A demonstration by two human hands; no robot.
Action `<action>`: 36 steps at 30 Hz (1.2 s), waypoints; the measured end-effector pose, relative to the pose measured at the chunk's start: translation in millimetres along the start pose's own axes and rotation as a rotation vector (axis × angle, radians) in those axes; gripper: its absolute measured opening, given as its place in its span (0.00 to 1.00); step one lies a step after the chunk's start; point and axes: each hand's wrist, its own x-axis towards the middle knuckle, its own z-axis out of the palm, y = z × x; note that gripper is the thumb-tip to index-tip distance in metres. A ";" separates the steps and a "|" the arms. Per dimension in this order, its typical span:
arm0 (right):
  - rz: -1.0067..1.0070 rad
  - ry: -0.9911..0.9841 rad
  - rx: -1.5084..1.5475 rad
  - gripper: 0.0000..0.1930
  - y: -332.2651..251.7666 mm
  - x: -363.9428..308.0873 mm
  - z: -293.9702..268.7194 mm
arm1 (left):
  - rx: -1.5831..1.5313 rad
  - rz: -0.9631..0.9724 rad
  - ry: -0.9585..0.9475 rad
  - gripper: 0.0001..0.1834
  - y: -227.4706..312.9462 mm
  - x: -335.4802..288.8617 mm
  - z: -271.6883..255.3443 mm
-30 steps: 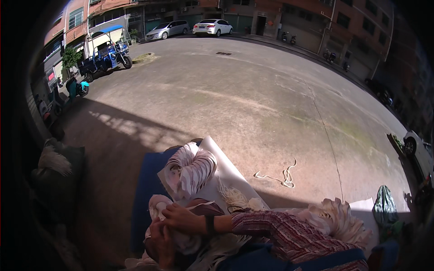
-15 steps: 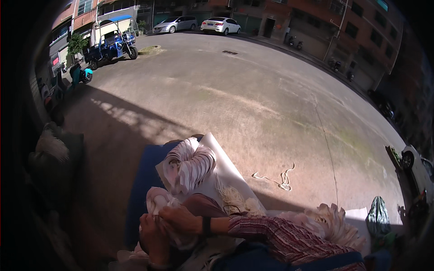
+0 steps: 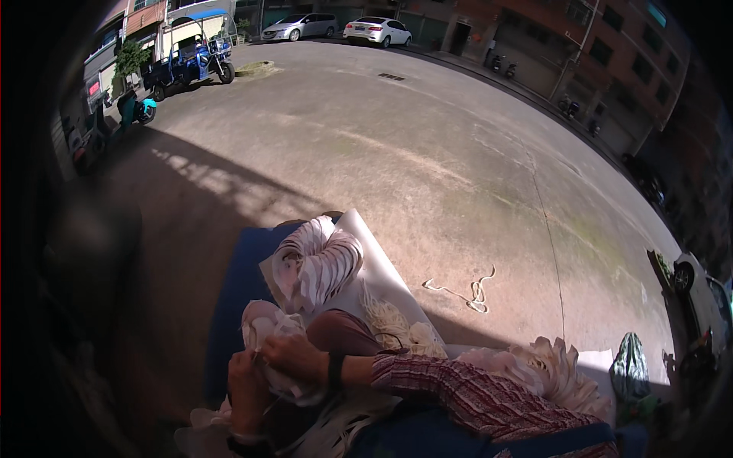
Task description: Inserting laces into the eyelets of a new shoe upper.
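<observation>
On my lap rests a bundle of pale pink, thin layered pieces (image 3: 269,320), like ruffled cloth or petals. At its near side my left hand (image 3: 248,385) is closed, fingertips pinched. My right hand (image 3: 296,357), with a dark band at the wrist, is closed too and meets the left hand's fingertips. A small pale bit shows between them, too fine to name. Just beyond lies a larger curled bundle of the same pink layered pieces (image 3: 324,263) on a white sheet (image 3: 385,278). To its right a hank of cream strings (image 3: 405,330) lies near my knee.
A blue board or cloth (image 3: 233,305) lies under the white sheet. More pink ruffled bundles (image 3: 561,374) and a dark plastic bag (image 3: 630,366) are at the right. A loose cream cord (image 3: 477,294) lies on the concrete. A blue three-wheeler (image 3: 195,65) and parked cars stand far off.
My two hands remain pinched together at the bundle, with the fingers slightly shifted. The view has tilted a little, so the nearby things sit slightly higher.
</observation>
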 end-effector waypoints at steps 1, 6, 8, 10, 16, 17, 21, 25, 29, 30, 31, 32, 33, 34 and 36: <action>-0.006 -0.008 0.007 0.07 -1.5 0.5 1.3 | 0.001 -0.012 0.001 0.12 0.3 -1.2 -0.2; 0.003 -0.001 -0.004 0.06 -2.8 3.9 -17.2 | -0.028 0.034 0.092 0.09 15.6 5.1 2.0; 0.017 0.023 0.052 0.07 7.7 6.7 -12.9 | -0.023 0.062 0.119 0.10 8.5 9.7 11.9; 0.073 0.054 0.043 0.09 10.9 5.1 3.9 | -0.016 0.018 0.079 0.10 13.0 8.9 10.8; -0.082 0.020 0.085 0.06 1.7 10.0 -11.8 | -0.095 0.030 0.043 0.10 10.0 -0.3 3.4; -0.088 0.061 0.104 0.05 6.1 11.5 -6.2 | -0.216 -0.038 0.087 0.11 10.2 -0.5 7.7; -0.079 -0.038 0.138 0.05 -0.4 9.3 -35.7 | -0.464 -0.388 0.179 0.11 33.8 0.9 2.6; -0.164 -0.114 0.797 0.09 -19.6 -12.0 -73.2 | -0.106 -0.122 0.257 0.10 20.9 -11.4 -4.0; -0.410 -0.467 1.217 0.12 -78.7 -42.2 -94.5 | -0.677 -0.603 -0.211 0.20 26.9 -30.9 -14.2; -0.558 -0.496 1.295 0.12 -92.5 -51.1 -86.5 | -0.905 -0.774 -0.366 0.26 28.7 -36.5 -18.3; -0.540 -0.621 1.440 0.12 -106.0 -52.7 -93.5 | -1.092 -0.865 -0.397 0.29 34.7 -35.3 -16.6; -0.607 -0.617 1.431 0.12 -110.9 -51.3 -98.9 | -1.283 -0.952 -0.410 0.32 44.2 -24.3 -9.5; -0.592 -0.635 1.386 0.14 -105.4 -47.2 -103.2 | -1.382 -0.956 -0.399 0.31 54.0 -7.7 -1.8; -0.597 -0.661 1.361 0.16 -99.3 -44.9 -108.1 | -1.362 -0.976 -0.371 0.29 67.4 3.8 3.5; -0.517 -0.635 1.333 0.16 -92.6 -48.0 -114.4 | -1.500 -0.668 -0.390 0.24 52.6 -11.4 9.9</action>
